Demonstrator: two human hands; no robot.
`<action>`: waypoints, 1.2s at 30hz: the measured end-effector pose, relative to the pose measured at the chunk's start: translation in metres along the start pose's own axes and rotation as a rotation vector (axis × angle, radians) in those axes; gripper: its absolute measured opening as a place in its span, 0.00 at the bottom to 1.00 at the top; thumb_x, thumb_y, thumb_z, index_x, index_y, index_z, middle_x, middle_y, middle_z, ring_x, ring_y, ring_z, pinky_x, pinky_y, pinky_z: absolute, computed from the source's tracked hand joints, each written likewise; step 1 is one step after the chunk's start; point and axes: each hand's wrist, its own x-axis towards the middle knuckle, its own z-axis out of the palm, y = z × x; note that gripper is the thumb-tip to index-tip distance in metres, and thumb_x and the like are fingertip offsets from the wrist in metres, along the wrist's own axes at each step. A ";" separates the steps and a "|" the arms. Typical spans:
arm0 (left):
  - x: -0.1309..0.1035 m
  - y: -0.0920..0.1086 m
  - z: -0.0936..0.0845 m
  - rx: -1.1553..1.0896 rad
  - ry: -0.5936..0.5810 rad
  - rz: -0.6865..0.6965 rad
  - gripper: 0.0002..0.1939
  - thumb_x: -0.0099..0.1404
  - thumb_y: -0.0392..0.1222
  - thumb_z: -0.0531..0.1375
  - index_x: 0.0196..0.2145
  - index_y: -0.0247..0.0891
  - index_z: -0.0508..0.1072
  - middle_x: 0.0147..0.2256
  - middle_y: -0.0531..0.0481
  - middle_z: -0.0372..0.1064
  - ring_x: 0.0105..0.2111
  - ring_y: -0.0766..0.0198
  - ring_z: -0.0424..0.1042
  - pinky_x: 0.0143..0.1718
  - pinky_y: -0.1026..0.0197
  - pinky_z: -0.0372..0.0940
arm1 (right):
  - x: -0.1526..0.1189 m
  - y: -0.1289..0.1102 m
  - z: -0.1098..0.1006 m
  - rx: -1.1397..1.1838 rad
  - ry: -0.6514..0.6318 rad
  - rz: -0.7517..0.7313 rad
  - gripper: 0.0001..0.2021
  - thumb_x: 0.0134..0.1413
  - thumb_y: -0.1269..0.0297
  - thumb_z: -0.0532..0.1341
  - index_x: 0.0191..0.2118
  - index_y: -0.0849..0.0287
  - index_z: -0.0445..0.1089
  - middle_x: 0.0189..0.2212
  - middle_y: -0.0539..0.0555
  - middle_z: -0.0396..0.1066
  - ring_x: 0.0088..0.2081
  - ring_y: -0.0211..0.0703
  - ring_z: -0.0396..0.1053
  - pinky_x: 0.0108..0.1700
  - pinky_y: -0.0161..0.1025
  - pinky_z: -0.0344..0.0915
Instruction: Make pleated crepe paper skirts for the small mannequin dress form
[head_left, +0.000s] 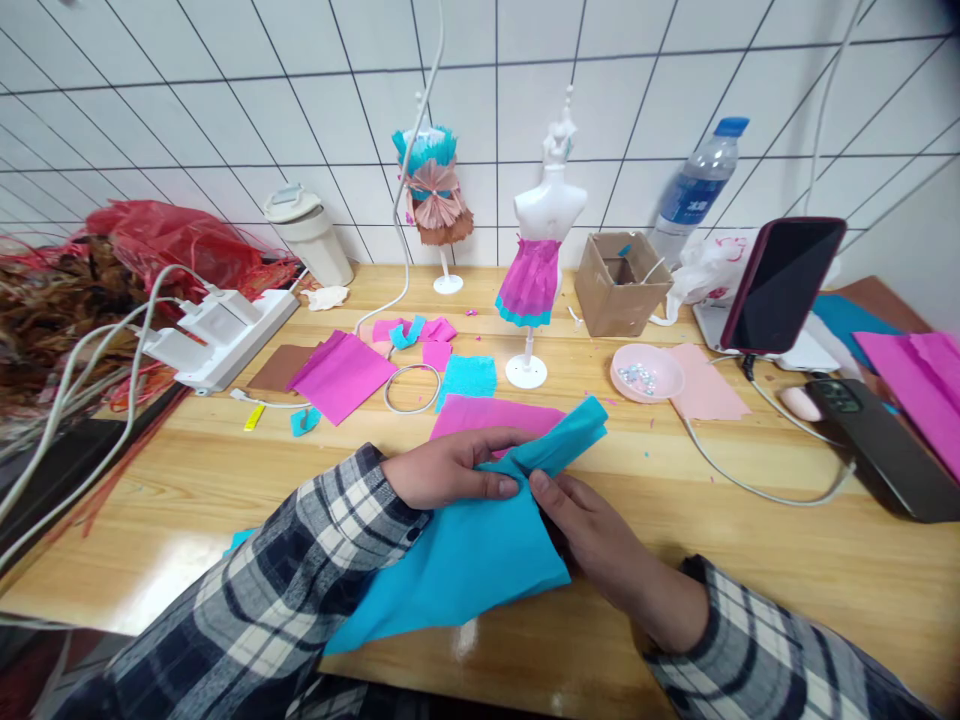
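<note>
Both hands hold one sheet of blue crepe paper (465, 560) over the front of the wooden table. My left hand (457, 468) pinches it near the upper edge, thumb on top. Close beside it, my right hand (592, 530) grips the same edge between thumb and fingers. A folded strip of the paper sticks up past the hands, and the rest hangs down toward the table's front edge. Just behind lies a pink paper sheet (480, 415). Farther back stands a small white mannequin (551, 195) wearing a magenta skirt with a blue hem (530, 278).
A second mannequin (436, 190) in a paper dress stands at the back. Paper pieces (345, 378) lie left of centre. To the right are a pink bowl of beads (646, 385), a cardboard box (619, 300), a bottle (694, 190) and phones (784, 285). A power strip (236, 345) with cables sits left.
</note>
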 end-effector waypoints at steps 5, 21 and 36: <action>-0.001 0.002 -0.002 -0.018 0.013 -0.021 0.27 0.62 0.41 0.64 0.58 0.40 0.66 0.56 0.42 0.68 0.54 0.53 0.68 0.55 0.51 0.62 | -0.001 -0.002 -0.002 -0.044 0.029 -0.008 0.26 0.54 0.39 0.58 0.38 0.60 0.74 0.31 0.53 0.73 0.35 0.44 0.68 0.36 0.38 0.64; 0.002 0.003 0.002 0.048 -0.025 0.030 0.25 0.63 0.43 0.63 0.58 0.40 0.67 0.57 0.42 0.67 0.57 0.51 0.65 0.58 0.47 0.58 | 0.001 0.000 0.002 0.012 0.055 -0.017 0.24 0.54 0.40 0.59 0.34 0.60 0.72 0.25 0.49 0.68 0.29 0.39 0.62 0.32 0.36 0.60; 0.001 0.002 0.000 -0.025 0.059 0.041 0.27 0.62 0.42 0.65 0.58 0.40 0.66 0.57 0.41 0.67 0.57 0.50 0.66 0.57 0.49 0.60 | -0.003 -0.002 0.005 0.048 0.078 0.024 0.25 0.54 0.39 0.58 0.39 0.59 0.74 0.30 0.52 0.74 0.33 0.44 0.68 0.35 0.39 0.64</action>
